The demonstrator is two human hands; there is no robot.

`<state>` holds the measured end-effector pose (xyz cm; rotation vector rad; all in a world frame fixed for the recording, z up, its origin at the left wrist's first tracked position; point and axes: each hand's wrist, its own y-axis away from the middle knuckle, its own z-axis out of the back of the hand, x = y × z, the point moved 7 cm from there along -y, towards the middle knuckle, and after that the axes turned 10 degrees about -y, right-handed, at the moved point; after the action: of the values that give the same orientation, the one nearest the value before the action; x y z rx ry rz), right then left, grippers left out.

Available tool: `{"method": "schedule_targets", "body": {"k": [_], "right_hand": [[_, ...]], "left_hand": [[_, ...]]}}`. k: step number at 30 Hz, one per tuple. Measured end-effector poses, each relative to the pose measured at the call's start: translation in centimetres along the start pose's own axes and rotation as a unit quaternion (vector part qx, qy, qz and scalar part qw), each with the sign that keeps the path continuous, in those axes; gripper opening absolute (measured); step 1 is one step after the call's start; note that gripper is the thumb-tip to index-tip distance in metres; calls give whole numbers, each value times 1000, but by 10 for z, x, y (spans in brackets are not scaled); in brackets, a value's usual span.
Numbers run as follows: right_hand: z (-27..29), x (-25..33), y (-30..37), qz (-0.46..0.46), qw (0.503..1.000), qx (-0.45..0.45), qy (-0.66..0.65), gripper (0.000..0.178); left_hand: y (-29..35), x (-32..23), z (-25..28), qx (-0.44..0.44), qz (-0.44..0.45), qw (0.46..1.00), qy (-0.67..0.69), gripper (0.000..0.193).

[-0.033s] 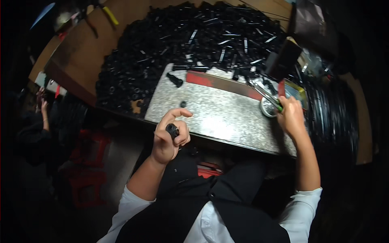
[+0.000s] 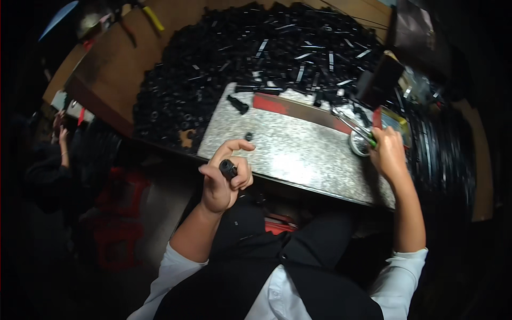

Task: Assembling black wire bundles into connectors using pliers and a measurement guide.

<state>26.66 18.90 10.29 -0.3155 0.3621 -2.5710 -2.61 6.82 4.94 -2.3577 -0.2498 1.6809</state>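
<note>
Curled fingers of my left hand (image 2: 226,178) hold a short black hollow tube-like part (image 2: 228,169), its round open end facing up, above the board's front edge. The index finger is bent away from it. My right hand (image 2: 388,152) is closed on long-nosed pliers (image 2: 354,126) with green handles, whose thin metal arms point toward the far left. Beneath the pliers sits a small round pale dish (image 2: 358,145); its contents are unclear. A small black ring-like piece (image 2: 248,136) lies on the speckled grey board (image 2: 298,154) beyond my left fingertips. Farther back is a black tubular part (image 2: 238,104).
A red-and-brown bar (image 2: 298,112) crosses the board's far side. Behind it rises a large heap of black parts (image 2: 256,48). A small red-and-yellow box (image 2: 392,121) and bundled black strips (image 2: 442,154) stand right. Red stools (image 2: 120,240) and another person's hand (image 2: 63,137) are left.
The whole scene has shifted slightly to the right in the picture. My left thumb has lifted a little beside the black part. Both hands keep their hold.
</note>
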Motion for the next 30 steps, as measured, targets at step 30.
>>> {"method": "schedule_targets", "body": {"k": [30], "right_hand": [[-24,0,-17,-21,1000,-6,9,16]], "left_hand": [[20,-31,108,-262,-31,959,103,95]]}}
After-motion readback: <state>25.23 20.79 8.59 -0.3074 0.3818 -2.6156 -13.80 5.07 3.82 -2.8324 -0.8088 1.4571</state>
